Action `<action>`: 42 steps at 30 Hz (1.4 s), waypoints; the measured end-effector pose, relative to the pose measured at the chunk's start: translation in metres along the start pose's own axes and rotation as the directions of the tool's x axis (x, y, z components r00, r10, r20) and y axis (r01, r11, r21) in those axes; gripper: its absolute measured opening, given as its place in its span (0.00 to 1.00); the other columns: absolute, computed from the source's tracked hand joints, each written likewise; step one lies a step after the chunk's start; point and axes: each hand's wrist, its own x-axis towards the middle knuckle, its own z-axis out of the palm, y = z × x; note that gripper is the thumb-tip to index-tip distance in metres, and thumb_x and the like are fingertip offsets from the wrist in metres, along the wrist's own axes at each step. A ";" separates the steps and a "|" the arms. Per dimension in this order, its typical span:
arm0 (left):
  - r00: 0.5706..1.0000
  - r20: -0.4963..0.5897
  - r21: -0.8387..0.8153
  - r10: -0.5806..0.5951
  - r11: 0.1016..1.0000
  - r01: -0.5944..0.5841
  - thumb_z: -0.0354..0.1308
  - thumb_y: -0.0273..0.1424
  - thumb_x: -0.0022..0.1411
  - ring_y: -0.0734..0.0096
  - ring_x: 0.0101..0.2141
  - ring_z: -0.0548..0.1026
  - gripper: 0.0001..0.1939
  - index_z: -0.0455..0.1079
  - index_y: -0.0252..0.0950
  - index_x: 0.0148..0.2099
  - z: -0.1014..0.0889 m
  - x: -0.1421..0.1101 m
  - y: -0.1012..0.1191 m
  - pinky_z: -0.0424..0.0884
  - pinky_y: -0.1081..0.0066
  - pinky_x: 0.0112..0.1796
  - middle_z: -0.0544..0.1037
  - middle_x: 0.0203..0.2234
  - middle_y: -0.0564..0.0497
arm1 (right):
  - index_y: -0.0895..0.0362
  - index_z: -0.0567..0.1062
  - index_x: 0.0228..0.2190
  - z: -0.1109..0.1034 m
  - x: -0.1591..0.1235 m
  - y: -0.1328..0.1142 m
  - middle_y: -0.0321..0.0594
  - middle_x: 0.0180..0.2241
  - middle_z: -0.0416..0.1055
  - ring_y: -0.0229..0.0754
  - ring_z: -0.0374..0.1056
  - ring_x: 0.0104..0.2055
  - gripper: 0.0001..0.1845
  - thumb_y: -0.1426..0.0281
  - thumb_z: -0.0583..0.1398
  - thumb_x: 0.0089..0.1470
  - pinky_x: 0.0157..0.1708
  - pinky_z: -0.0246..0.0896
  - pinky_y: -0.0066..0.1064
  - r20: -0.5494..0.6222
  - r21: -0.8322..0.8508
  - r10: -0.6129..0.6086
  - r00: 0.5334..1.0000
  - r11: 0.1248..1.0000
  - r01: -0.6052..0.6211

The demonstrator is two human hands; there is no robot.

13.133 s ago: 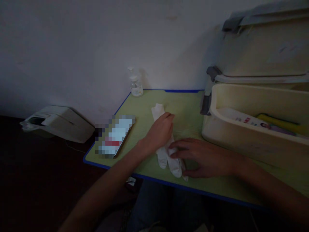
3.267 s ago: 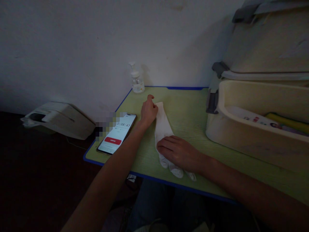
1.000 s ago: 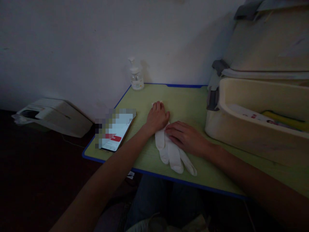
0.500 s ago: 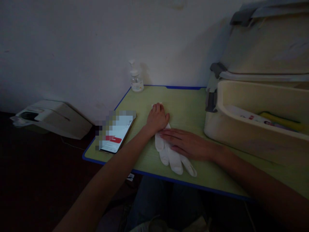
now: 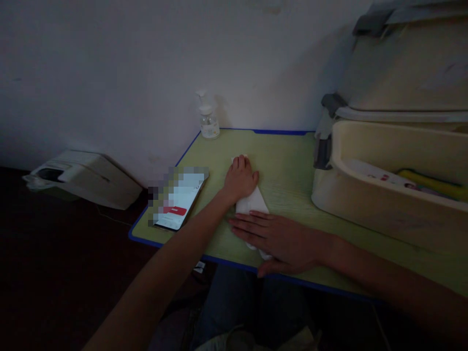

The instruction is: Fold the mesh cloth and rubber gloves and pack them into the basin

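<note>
A white glove [image 5: 253,202] lies on the green table, its cuff pointing away from me and its fingers towards me. My left hand [image 5: 240,179] presses down on the cuff end, palm down, with the thumb out to the right. Across the glove's finger end rests my right hand [image 5: 276,239], flat and open, its fingers stretched to the left and its thumb near the table's front edge. Most of the glove's fingers are hidden under it.
To the left is a lit phone [image 5: 183,200], partly pixelated. A pump bottle [image 5: 209,124] stands at the back by the wall. On the right sits a cream storage box [image 5: 365,195] with its lid raised. A white bin [image 5: 98,178] is beyond the table's left side.
My right hand has slid towards me along the glove, from its middle to its finger end, covering fingers that showed before. My left hand stays on the cuff.
</note>
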 end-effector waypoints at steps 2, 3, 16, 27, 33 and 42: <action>1.000 0.008 0.004 -0.008 1.000 0.008 0.39 0.34 0.65 0.53 0.54 0.60 0.26 0.53 0.18 0.57 -0.001 0.000 0.000 0.61 0.60 0.52 0.62 0.52 0.32 | 0.71 0.49 0.61 0.000 -0.002 -0.001 0.55 0.63 0.39 0.48 0.35 0.66 0.43 0.52 0.51 0.57 0.64 0.31 0.40 -0.002 0.011 -0.009 1.000 1.000 0.009; 1.000 0.010 0.006 -0.011 1.000 0.011 0.39 0.34 0.65 0.53 0.54 0.59 0.26 0.53 0.18 0.57 -0.001 0.000 0.001 0.61 0.61 0.52 0.62 0.52 0.32 | 0.71 0.49 0.61 -0.001 -0.002 -0.001 0.56 0.63 0.39 0.48 0.34 0.66 0.43 0.51 0.51 0.57 0.64 0.31 0.40 -0.003 0.018 -0.010 1.000 1.000 0.010; 0.999 0.037 0.014 -0.018 1.000 0.018 0.40 0.35 0.65 0.53 0.55 0.58 0.28 0.52 0.17 0.59 -0.002 0.001 0.000 0.59 0.62 0.53 0.61 0.54 0.32 | 0.68 0.51 0.61 0.004 -0.022 -0.023 0.53 0.64 0.36 0.49 0.33 0.66 0.44 0.50 0.53 0.54 0.64 0.31 0.41 0.019 0.160 0.012 1.000 0.987 -0.014; 0.999 0.045 0.023 -0.023 0.999 0.022 0.40 0.35 0.65 0.52 0.55 0.58 0.28 0.53 0.17 0.59 -0.004 0.000 0.002 0.60 0.61 0.52 0.61 0.54 0.31 | 0.64 0.52 0.61 -0.013 -0.036 -0.042 0.50 0.63 0.43 0.46 0.40 0.65 0.39 0.54 0.54 0.56 0.63 0.38 0.42 0.011 0.144 -0.015 1.000 0.990 0.013; 0.999 0.038 0.031 -0.037 0.999 0.036 0.41 0.34 0.65 0.53 0.56 0.58 0.26 0.52 0.19 0.59 -0.004 0.001 0.003 0.59 0.61 0.53 0.61 0.55 0.33 | 0.64 0.73 0.45 -0.041 -0.024 -0.004 0.49 0.47 0.71 0.40 0.65 0.50 0.18 0.69 0.48 0.62 0.50 0.61 0.33 -0.325 -0.057 -0.023 0.945 0.998 0.005; 0.996 0.067 0.065 -0.064 0.996 0.059 0.43 0.35 0.64 0.54 0.55 0.59 0.27 0.52 0.22 0.59 0.000 0.006 0.002 0.61 0.61 0.52 0.60 0.54 0.33 | 0.63 0.76 0.36 -0.016 0.032 0.056 0.46 0.38 0.74 0.39 0.69 0.42 0.18 0.72 0.47 0.62 0.45 0.64 0.32 -0.306 -0.195 -0.213 0.928 0.968 0.158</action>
